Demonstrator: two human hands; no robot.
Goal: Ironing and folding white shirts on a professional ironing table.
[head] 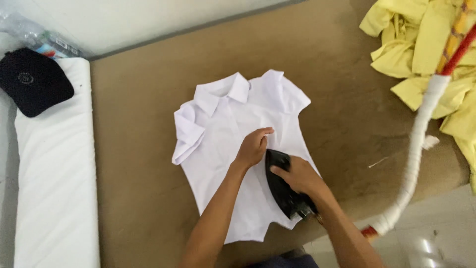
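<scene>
We have the white shirt (225,149) lying flat, collar away from us, on the brown padded bench (134,149). Our right hand (297,176) is closed around the black iron (283,186) on the shirt's right side; our left hand (254,146), open and flat, presses the cloth just beside it. We should keep the fabric taut ahead of the iron, with our fingers clear of the soleplate.

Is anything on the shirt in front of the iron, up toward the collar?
Only the left hand. It lies flat on the white shirt right beside the tip of the black iron, which the right hand grips. Past that hand, the cloth up to the collar shows nothing lying on it.
</scene>
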